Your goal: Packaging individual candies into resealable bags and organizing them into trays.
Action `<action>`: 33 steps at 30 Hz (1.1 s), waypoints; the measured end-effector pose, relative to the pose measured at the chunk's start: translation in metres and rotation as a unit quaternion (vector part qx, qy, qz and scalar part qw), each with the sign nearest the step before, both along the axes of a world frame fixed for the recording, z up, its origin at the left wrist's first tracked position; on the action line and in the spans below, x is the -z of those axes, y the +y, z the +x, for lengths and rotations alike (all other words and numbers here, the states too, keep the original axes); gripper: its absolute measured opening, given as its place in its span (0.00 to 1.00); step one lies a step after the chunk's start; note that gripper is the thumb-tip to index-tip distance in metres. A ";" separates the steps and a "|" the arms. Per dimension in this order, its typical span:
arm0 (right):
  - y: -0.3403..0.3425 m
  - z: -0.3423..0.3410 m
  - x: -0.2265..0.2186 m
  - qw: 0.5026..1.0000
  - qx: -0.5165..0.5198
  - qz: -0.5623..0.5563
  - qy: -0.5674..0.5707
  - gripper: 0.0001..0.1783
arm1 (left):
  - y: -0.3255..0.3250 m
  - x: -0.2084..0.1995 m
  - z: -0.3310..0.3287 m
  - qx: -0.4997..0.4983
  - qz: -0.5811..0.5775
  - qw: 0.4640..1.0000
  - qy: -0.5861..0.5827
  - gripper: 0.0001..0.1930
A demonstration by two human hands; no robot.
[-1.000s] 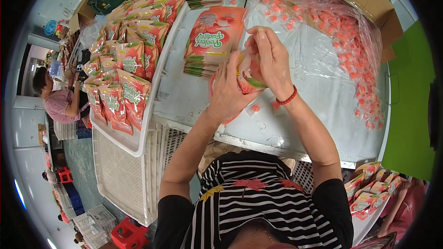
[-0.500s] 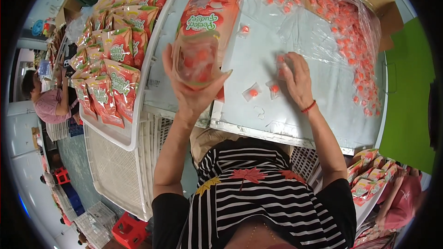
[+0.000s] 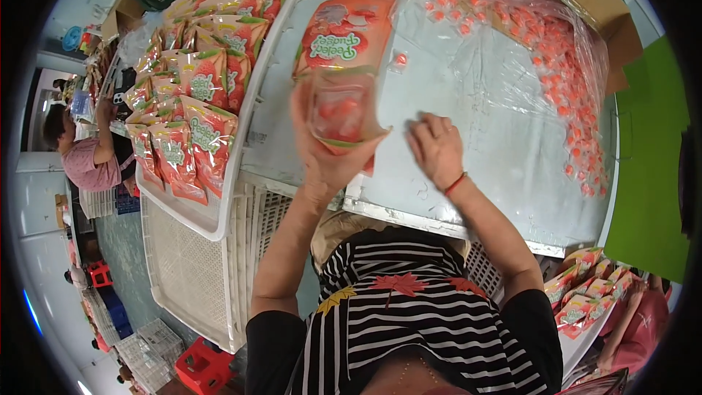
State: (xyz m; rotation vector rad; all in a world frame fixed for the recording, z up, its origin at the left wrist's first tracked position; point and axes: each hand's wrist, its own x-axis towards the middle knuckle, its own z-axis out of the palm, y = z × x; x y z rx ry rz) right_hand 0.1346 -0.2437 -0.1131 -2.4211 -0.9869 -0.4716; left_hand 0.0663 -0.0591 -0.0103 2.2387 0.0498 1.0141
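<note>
My left hand (image 3: 318,153) is closed around a red pouch (image 3: 347,144), its mouth spread and tilted up toward me. Several small wrapped red candies (image 3: 340,111) show inside it, blurred. My right hand (image 3: 436,148) is just right of the pouch, low over the white tabletop. Its fingers curl downward and hide whatever they hold. Beyond the pouch lie flat red pouches (image 3: 347,33) with a strawberry print. One loose wrapped candy (image 3: 400,60) sits to the right of these.
A large heap of wrapped candies (image 3: 545,66) spills from a clear plastic liner (image 3: 504,11) in a cardboard box (image 3: 621,51). At left, filled pouches (image 3: 208,132) stand in a white tray (image 3: 245,168) above stacked crates (image 3: 190,271). Another person (image 3: 88,153) is at far left.
The loose candies near my right hand have gone from the tabletop. My right hand has moved left toward the pouch, its fingers drawn in. My left hand still holds the pouch.
</note>
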 end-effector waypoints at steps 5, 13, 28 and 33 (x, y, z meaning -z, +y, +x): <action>-0.027 0.039 0.005 0.986 0.033 0.124 0.102 0.11 | -0.016 -0.001 0.014 0.125 -0.128 0.984 0.010 0.56; 0.015 0.042 -0.178 0.642 -0.123 0.609 0.448 0.20 | -0.030 0.010 0.031 0.146 -0.068 0.987 0.019 0.57; 0.020 -0.003 -0.170 0.981 -0.155 0.106 0.041 0.19 | -0.035 0.019 0.038 0.129 -0.097 0.987 -0.006 0.53; 0.016 0.002 -0.163 0.968 -0.195 0.122 0.101 0.08 | -0.037 0.014 0.037 0.109 -0.111 0.987 -0.033 0.56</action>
